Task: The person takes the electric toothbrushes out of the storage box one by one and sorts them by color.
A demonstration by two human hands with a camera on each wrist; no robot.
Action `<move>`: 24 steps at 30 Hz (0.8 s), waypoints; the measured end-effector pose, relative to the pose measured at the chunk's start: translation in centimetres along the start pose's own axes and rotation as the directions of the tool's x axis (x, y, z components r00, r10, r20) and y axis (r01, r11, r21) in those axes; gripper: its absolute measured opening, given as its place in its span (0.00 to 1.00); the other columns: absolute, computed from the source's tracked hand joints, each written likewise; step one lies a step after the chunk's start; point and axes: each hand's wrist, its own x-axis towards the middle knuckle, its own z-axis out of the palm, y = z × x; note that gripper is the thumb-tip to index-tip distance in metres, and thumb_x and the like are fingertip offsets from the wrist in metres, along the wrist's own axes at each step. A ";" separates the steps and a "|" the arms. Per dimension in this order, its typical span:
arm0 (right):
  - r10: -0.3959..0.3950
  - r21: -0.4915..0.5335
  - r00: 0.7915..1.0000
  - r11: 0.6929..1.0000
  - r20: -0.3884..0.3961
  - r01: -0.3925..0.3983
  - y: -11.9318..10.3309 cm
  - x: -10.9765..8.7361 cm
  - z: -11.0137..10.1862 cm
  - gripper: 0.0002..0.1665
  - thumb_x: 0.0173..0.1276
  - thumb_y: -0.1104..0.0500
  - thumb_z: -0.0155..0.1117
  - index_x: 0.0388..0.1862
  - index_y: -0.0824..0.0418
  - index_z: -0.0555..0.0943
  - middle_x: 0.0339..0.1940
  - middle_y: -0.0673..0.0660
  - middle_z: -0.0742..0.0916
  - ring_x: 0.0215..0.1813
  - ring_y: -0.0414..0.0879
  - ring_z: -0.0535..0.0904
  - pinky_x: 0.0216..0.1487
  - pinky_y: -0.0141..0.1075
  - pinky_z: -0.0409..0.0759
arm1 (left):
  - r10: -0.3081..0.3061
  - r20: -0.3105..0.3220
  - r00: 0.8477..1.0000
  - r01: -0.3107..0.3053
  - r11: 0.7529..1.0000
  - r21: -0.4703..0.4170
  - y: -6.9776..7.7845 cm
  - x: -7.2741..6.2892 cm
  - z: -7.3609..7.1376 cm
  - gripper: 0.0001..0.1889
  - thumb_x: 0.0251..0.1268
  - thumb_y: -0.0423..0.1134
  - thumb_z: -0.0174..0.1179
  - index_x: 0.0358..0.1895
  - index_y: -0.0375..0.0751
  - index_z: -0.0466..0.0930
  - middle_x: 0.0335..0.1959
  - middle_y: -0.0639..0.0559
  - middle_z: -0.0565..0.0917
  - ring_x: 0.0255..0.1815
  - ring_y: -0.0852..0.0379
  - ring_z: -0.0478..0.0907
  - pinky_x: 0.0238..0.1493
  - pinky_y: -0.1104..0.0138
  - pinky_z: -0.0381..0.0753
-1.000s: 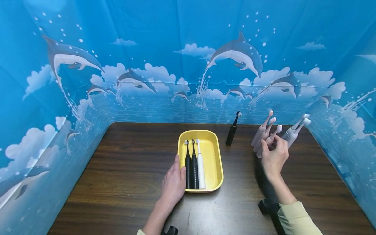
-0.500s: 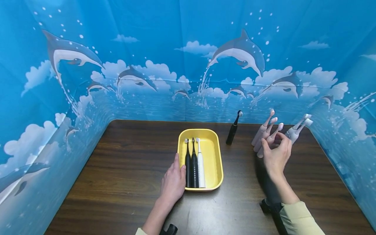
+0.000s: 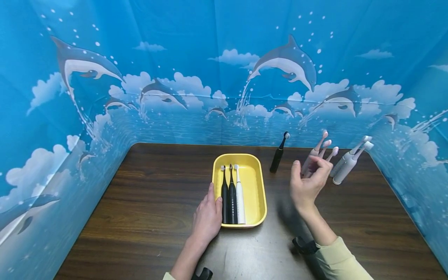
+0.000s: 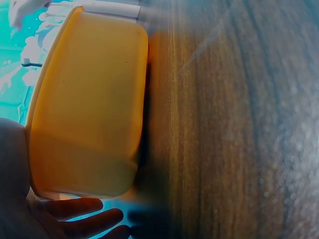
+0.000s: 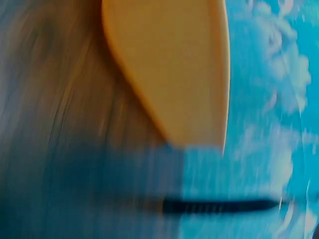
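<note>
My left hand point(image 3: 206, 214) rests along the left side of a yellow tray point(image 3: 254, 194), its thumb at the rim and its fingers straight in the left wrist view. In the tray lie two black electric toothbrushes point(image 3: 232, 198) and a white one point(image 3: 240, 198), side by side. My right hand point(image 3: 309, 182) hovers in front of three upright pink electric toothbrushes point(image 3: 308, 161), fingers loosely bent and nothing visible between them. It hides the pink handles in part. A black electric toothbrush point(image 3: 277, 157) stands upright between tray and right hand.
Two pale grey electric toothbrushes point(image 3: 344, 169) stand at the back right of the dark wooden table point(image 3: 150, 194). A blue dolphin-print cloth point(image 3: 196, 124) hangs behind and along both sides. The right wrist view is blurred and shows the tray wall point(image 5: 169, 59).
My right hand has left the nearest pink toothbrush and moved left, uncovering the grey toothbrushes. The pink ones still stand. My left hand has stayed at the tray.
</note>
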 end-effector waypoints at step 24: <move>0.508 -0.310 0.445 0.840 0.737 -0.446 -3.2 -6.8 8.1 0.48 0.60 0.64 0.67 0.78 0.68 0.60 0.72 0.70 0.71 0.63 0.64 0.76 0.62 0.54 0.75 | 0.027 -0.024 0.999 -0.027 1.000 0.004 0.0 0.1 0.0 0.30 0.80 0.42 0.52 0.77 0.30 0.61 0.54 0.30 0.83 0.50 0.32 0.83 0.44 0.40 0.80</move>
